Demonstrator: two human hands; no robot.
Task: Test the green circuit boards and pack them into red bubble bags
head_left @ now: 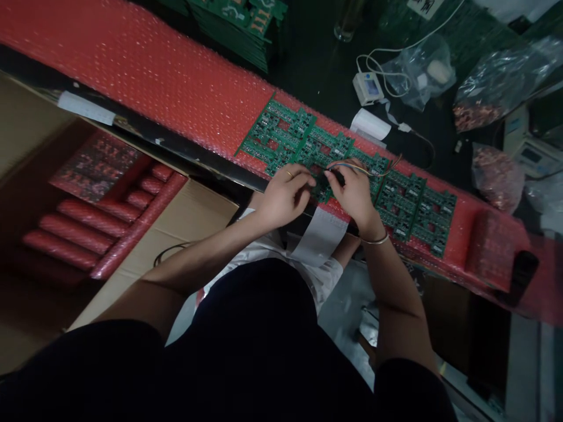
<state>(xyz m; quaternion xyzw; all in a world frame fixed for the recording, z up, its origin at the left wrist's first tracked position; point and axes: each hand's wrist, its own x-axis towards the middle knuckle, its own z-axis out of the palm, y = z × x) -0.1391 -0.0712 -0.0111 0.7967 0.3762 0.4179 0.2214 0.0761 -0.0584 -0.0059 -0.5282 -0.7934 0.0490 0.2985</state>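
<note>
A row of joined green circuit boards [275,136] lies on red bubble wrap, running below both hands. My left hand [284,196] is at the near edge of the middle boards, fingers bent and thumb apart from the index finger, with nothing visible between them. Just to its right, my right hand [352,190] is closed, with thin coloured wires [373,171] running out over its fingers. A small dark piece shows at its fingertips, close to the board; its kind is not clear. Whether the piece touches the board cannot be seen.
A stack of green boards [250,35] stands at the back. Behind the row are a small white device [368,88] with a cable, a paper roll [370,124] and clear bags of copper-coloured parts [497,176]. At left, an open carton [176,220] holds red bubble-wrap rolls [74,231].
</note>
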